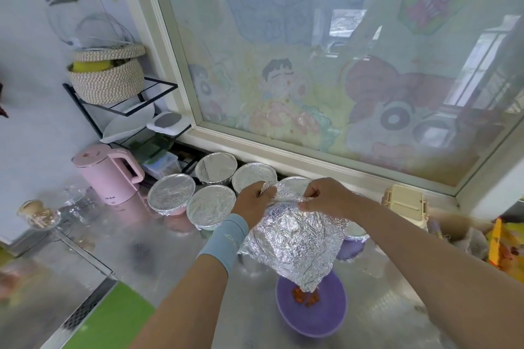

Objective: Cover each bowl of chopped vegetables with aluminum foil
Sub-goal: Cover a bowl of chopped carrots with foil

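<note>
By left hand (252,201) and right hand (326,197) a crumpled foil sheet (295,246) is pinched above the one uncovered purple bowl (312,320); foil-covered bowls (211,205) behind are judged done.

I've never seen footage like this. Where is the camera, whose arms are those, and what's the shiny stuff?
No machine here: a person wears one wide-angle camera on the head, so you look down along their own arms. The left hand, with a blue wristband on its wrist, and the right hand each pinch the top edge of a crinkled foil sheet, held over an open purple bowl with orange chopped pieces inside. Farther back on the metal counter stand several covered bowls, already capped with foil. A pink kettle stands to their left.
</note>
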`<state>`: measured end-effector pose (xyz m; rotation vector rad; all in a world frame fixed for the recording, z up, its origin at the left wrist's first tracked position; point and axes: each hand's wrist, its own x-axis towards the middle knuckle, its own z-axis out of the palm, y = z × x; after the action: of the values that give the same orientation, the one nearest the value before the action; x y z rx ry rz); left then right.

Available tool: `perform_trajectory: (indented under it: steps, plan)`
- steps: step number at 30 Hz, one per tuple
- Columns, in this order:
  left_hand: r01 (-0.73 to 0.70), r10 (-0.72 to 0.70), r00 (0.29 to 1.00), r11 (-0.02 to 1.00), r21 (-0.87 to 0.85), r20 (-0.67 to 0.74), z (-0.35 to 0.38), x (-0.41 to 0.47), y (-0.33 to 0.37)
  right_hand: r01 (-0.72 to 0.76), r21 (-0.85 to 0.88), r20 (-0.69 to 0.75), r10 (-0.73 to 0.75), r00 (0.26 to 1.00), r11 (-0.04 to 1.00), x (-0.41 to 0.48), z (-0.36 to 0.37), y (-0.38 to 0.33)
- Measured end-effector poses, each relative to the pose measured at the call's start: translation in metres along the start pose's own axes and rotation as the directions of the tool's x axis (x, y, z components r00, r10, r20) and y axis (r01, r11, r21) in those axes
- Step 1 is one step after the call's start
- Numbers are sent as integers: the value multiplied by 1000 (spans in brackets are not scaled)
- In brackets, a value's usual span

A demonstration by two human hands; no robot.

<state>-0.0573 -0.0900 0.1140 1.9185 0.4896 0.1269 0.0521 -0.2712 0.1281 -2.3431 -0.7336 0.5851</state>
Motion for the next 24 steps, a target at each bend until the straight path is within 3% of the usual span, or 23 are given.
perform_trajectory:
  steps: [4, 6, 8, 11, 12, 14, 16, 18, 19, 21, 23, 24]
  plan:
    - [143, -138, 990, 965, -220, 41, -5, 0, 9, 73, -13, -223, -74, 972, 997, -6, -7, -2]
    - [254, -269, 963, 882, -396, 19, -9, 3, 9, 121, -120, -344, -155, 926, 985, -11, -7, -4]
    - [423, -412, 900, 744, -518, 143, -10, 5, 9, 181, -291, -390, -289, 874, 940, -16, -4, -5]
    - [531, -426, 845, 589, -610, 325, -4, 4, 7, 371, -471, -287, -537, 793, 800, -21, 8, -2]
    - [509, -413, 857, 590, -627, 307, -1, 4, 5, 424, -518, -240, -602, 761, 743, -22, 13, -1]
    - [454, -395, 890, 716, -531, 228, 2, 8, -5, 499, -540, -132, -654, 745, 678, -24, 21, 4]
    - [436, -395, 900, 803, -406, 186, 2, 7, -17, 466, -450, -50, -543, 838, 762, -26, 24, 12]
    - [457, -383, 889, 784, -420, 253, 1, 1, -27, 228, -217, -106, -255, 961, 949, -25, 28, 26]
    - [463, -369, 885, 769, -441, 285, 1, -3, -30, 48, -78, -166, -61, 984, 996, -23, 30, 35]
    - [458, -324, 882, 756, -467, 342, 2, -11, -37, -282, 106, -181, 297, 937, 954, -20, 33, 52]
    - [455, -281, 877, 747, -485, 390, 3, -17, -47, -524, 269, 97, 519, 849, 808, -26, 37, 60]
    - [463, -273, 871, 732, -500, 408, 4, -19, -52, -597, 366, 277, 529, 802, 714, -32, 42, 62]
